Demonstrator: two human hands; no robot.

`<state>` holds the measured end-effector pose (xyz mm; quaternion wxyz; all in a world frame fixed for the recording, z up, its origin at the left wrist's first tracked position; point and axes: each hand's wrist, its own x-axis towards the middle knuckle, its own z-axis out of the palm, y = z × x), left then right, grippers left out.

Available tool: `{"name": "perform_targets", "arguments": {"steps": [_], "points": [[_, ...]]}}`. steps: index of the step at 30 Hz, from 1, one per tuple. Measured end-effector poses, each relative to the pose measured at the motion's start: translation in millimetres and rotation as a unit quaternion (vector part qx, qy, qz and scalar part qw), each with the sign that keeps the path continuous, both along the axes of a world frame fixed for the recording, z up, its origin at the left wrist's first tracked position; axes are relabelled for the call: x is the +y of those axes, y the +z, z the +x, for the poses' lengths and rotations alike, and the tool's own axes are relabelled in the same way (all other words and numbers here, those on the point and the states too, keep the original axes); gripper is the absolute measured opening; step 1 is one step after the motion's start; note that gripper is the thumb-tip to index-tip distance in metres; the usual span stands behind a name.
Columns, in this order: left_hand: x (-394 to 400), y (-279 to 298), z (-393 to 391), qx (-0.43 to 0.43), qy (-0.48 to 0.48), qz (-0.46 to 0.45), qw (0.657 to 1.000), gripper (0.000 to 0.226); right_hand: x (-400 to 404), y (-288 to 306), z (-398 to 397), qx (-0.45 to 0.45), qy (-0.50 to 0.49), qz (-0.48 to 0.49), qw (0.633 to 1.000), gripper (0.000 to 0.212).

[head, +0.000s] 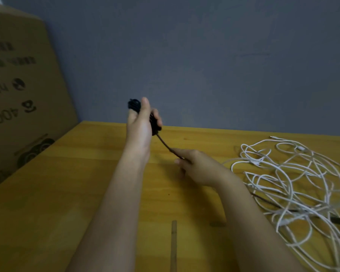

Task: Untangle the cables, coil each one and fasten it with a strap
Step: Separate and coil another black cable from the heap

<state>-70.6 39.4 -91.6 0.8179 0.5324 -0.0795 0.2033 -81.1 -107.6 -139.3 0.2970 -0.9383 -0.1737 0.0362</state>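
The left hand [140,122] was raised above the far part of the worktop [82,185], fingers curled shut around a small bundle of black cable [134,105]. Part of the bundle protruded above the fingers; the rest was hidden in the palm. From the underside of that hand a single dark strand [164,143] ran down and to the right, drawn in a nearly straight line.

The right hand [196,165] was lower and nearer the worktop, closed on that same strand, with the thumb and fingers pinched over it. Past the right hand, a dark length of cable [267,202] lay on the worktop beneath the right forearm and passed into the tangle on the right. Whether it was the same cable could not be confirmed, as the forearm covered the join.

The tangle of white cables [294,181] lay loose on the right side of the worktop in many overlapping loops, uncoiled and extending to the right edge of the view. One white end [273,137] lay near the far edge of the worktop.

A thin brown strip [173,244] lay flat on the near part of the worktop between the two forearms. A cardboard box [22,95] stood at the left edge of the worktop, against a grey wall [204,55].
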Motion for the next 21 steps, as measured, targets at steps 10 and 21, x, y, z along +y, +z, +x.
{"name": "perform_targets", "arguments": {"steps": [10,21], "points": [[-0.9,-13.0,2.0,0.034,0.040,0.304,0.951,0.013,-7.4,33.1,-9.8,-0.136,0.024,0.108,0.984,0.013],[-9.7,-7.6,-12.4,0.074,-0.088,0.404,0.908,0.052,-12.9,47.1,-13.2,-0.348,-0.117,0.129,0.921,0.013]]}}
